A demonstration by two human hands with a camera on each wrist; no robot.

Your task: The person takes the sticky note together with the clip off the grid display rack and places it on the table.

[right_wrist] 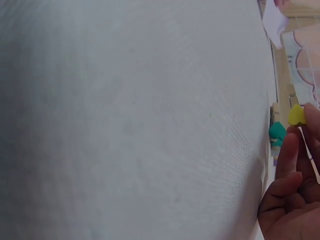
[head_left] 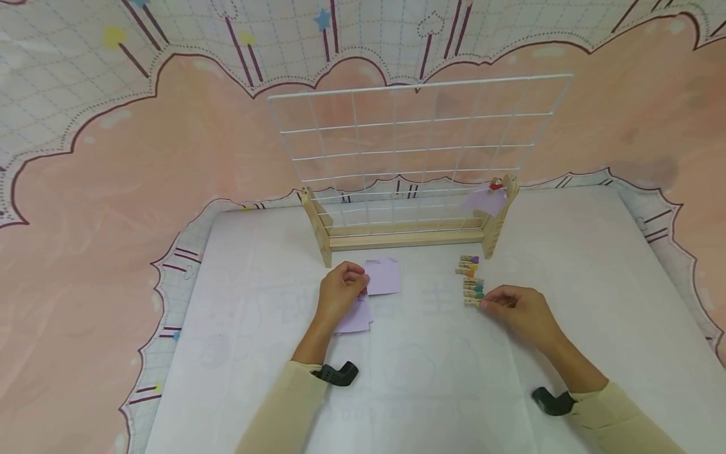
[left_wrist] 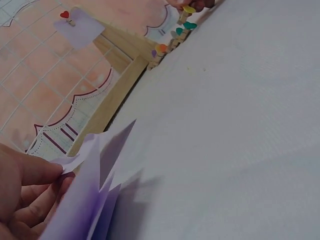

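Observation:
In the head view my left hand (head_left: 343, 293) pinches the edge of a lilac paper sheet (head_left: 384, 277) between thumb and fingers. More lilac sheets (head_left: 356, 318) lie below that wrist; close up, the held sheet (left_wrist: 80, 195) is bent and raised off the table. My right hand (head_left: 524, 312) is at the near end of a row of small wooden clothespins (head_left: 472, 282) with coloured hearts. Its fingertips pinch a clothespin with a yellow heart (right_wrist: 296, 115), beside one with a teal heart (right_wrist: 277, 132).
A white wire grid (head_left: 420, 132) stands in a wooden base (head_left: 405, 241) behind the hands. At its right end a red-heart clothespin (head_left: 496, 184) holds a lilac sheet (head_left: 488, 202). A white cloth (head_left: 431, 391) covers the table.

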